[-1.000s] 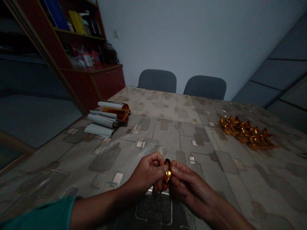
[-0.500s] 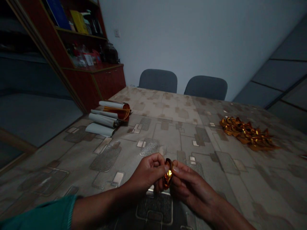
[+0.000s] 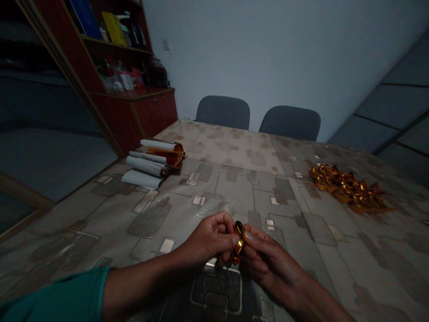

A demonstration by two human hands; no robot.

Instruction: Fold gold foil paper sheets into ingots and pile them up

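Between my two hands is a small folded piece of shiny gold foil paper (image 3: pixel 239 245), held upright above the near part of the table. My left hand (image 3: pixel 214 237) pinches its left side with thumb and fingers. On the other side, my right hand (image 3: pixel 263 255) grips it between thumb and forefinger. The fingers behind the foil are partly hidden. To the right on the table, several folded gold foil pieces (image 3: pixel 348 188) sit in close rows. Stacks of folded foil sheets (image 3: pixel 147 163), with pale backs and gold faces, lie at the left.
A patterned cloth covers the table (image 3: pixel 231 188). Two grey chairs (image 3: pixel 223 112) stand at its far side against the wall. A red-brown cabinet (image 3: pixel 154 112) with shelves of bags, folders and a dark jar (image 3: pixel 157 74) rises at the back left.
The camera view has shifted slightly. Both hands still grip the gold foil piece, which now looks a little narrower between the fingers.
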